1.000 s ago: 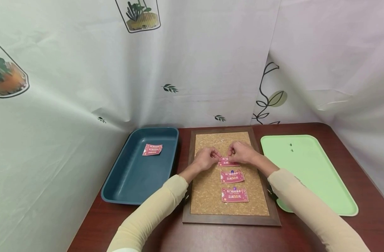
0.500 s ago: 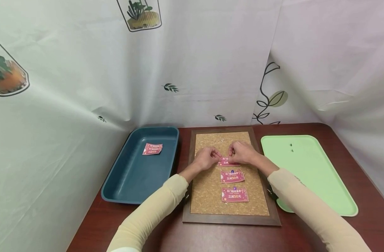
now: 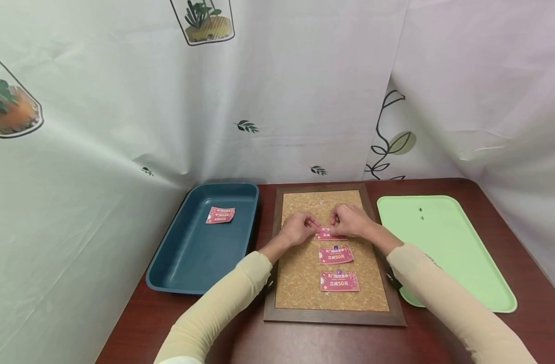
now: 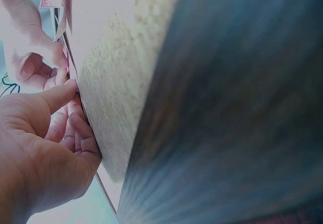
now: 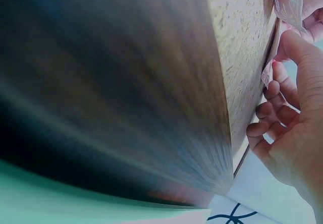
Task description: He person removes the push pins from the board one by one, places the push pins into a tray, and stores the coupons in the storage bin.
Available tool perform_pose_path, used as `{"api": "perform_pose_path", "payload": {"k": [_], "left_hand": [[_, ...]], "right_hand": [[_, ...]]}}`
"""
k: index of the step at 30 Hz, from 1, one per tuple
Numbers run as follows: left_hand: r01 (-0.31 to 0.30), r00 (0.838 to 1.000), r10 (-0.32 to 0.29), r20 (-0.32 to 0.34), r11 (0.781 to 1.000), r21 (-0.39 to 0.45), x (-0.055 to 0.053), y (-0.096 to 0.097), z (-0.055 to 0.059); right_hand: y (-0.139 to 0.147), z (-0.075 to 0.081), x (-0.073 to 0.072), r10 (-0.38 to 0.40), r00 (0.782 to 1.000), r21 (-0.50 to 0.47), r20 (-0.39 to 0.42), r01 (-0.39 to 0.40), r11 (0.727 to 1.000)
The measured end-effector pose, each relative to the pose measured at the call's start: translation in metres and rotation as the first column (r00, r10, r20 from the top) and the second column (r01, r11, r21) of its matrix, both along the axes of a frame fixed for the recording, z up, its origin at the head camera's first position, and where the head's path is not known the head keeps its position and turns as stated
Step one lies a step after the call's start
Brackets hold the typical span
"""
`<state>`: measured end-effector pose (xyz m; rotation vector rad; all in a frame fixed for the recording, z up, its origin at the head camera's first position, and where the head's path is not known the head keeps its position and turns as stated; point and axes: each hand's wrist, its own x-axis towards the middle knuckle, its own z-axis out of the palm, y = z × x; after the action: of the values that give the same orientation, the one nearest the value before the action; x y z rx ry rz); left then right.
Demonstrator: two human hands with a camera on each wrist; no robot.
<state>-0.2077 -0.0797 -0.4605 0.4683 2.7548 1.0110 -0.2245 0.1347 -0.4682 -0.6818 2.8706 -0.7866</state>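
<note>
Two pink coupons, an upper one and a lower one, lie on the corkboard, each with a purple pushpin near its top edge. Above them my left hand pinches the left corner of a third coupon. At the middle of that coupon's top edge, my right hand pinches a tiny pushpin, mostly hidden by the fingers. In the right wrist view the coupon's loose end sticks out beside the right fingers. A small clear object sits on the cork farther up.
Left of the board stands a deep blue tray with overlapping pink coupons inside. A light green tray with small dark marks lies to the right. A patterned white cloth hangs behind the table.
</note>
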Motion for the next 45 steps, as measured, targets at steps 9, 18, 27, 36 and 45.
{"api": "perform_pose_path", "payload": {"k": [9, 18, 27, 36, 45], "left_hand": [[0.004, 1.000, -0.004, -0.015, 1.000, -0.004, 0.001, 0.000, 0.000], [0.003, 1.000, -0.003, -0.008, 1.000, -0.004, 0.000, 0.000, -0.001], [0.001, 1.000, -0.001, 0.008, 1.000, 0.003, 0.000, 0.001, -0.001], [-0.006, 1.000, 0.006, 0.005, 1.000, -0.018, -0.001, 0.002, 0.001], [-0.004, 1.000, 0.004, 0.008, 1.000, -0.024, -0.001, 0.001, 0.000]], "right_hand": [[0.003, -0.002, -0.001, 0.019, 1.000, -0.027, 0.005, -0.019, 0.999], [0.008, 0.000, 0.000, 0.061, 0.997, -0.068, 0.035, -0.059, 0.996], [0.009, 0.000, -0.003, 0.101, 0.995, -0.038, -0.013, -0.102, 0.994], [0.009, 0.000, -0.003, 0.158, 0.981, 0.015, -0.111, -0.158, 0.987], [0.005, -0.001, -0.004, 0.165, 0.977, 0.048, -0.135, -0.160, 0.986]]}}
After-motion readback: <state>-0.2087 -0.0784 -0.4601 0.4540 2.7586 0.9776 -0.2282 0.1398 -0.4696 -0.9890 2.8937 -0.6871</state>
